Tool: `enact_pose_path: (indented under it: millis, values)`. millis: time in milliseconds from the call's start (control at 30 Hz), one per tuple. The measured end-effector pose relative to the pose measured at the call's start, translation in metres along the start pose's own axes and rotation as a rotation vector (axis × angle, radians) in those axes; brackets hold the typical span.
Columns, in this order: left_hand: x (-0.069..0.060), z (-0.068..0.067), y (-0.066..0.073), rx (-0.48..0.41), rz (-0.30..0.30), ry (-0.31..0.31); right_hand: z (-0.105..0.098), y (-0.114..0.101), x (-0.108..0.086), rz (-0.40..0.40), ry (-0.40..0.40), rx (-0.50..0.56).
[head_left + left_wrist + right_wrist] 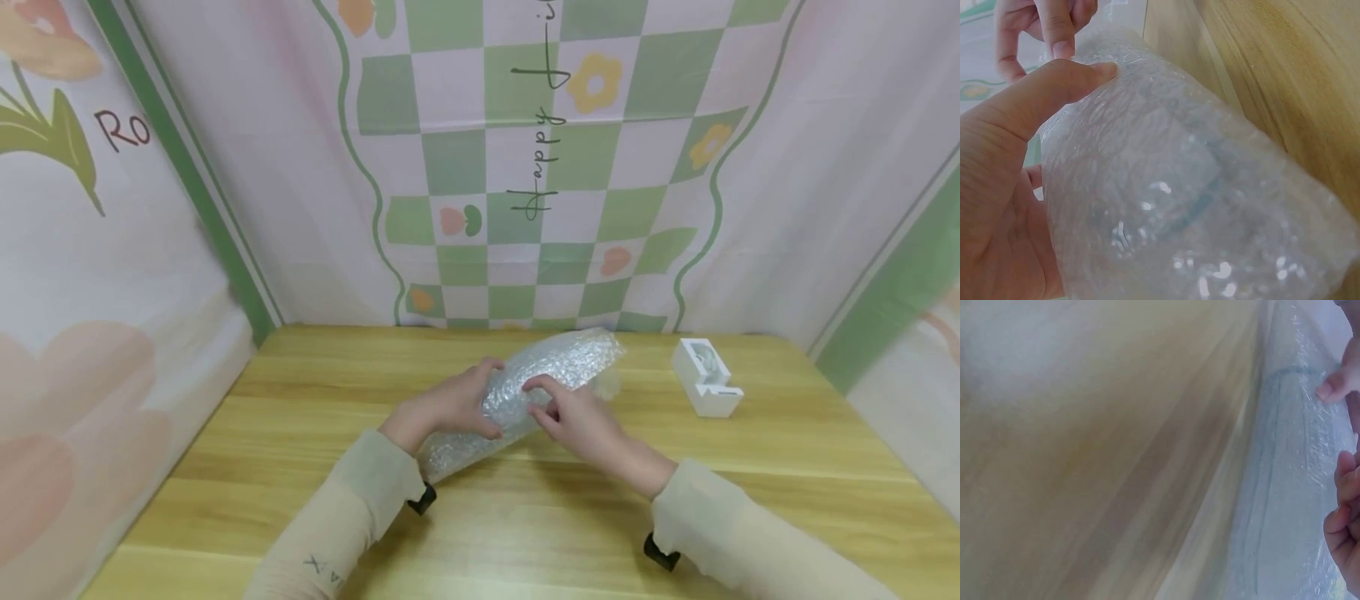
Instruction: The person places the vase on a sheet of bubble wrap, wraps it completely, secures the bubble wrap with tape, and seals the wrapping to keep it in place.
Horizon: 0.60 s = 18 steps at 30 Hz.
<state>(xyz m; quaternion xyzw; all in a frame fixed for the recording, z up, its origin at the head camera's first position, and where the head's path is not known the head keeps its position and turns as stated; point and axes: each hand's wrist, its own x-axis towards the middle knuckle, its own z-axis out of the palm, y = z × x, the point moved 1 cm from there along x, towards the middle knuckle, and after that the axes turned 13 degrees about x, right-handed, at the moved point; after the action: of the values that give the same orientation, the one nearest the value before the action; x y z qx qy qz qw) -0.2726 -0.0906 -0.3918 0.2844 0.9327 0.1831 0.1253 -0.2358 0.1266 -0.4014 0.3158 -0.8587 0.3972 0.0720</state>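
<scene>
A roll of clear bubble wrap [555, 362] lies slantwise on the wooden table. Through its layers, in the left wrist view, a faint teal line [1200, 206] shows; what it belongs to is unclear. My left hand [457, 400] grips the wrapped bundle [1147, 156] from the left, with the thumb [1094, 74] on top and the fingers on the far side. Over the bundle's near side is my right hand [581, 417], index finger and thumb bent and apart from each other. Its other fingers [1347, 531] are curled in. Whether a fingertip touches the wrap cannot be told.
A white tape dispenser [708, 383] holding a roll of clear tape stands on the table to the right of the bundle. Behind the wooden table [315, 367] hangs a checkered green and white curtain [517, 167]; printed fabric also hangs at both sides.
</scene>
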Motion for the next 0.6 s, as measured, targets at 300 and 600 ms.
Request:
enact_pose_path:
  millis: [300,600]
  values:
    - [-0.0003,-0.0013,0.0006,0.001,0.002,-0.001,0.0049,0.0004,-0.0029,-0.071,0.065,-0.112]
    - [0.0002,-0.0005,-0.0009,-0.009,0.004,-0.002,0.0041,0.0,-0.0016,-0.212,0.074,-0.232]
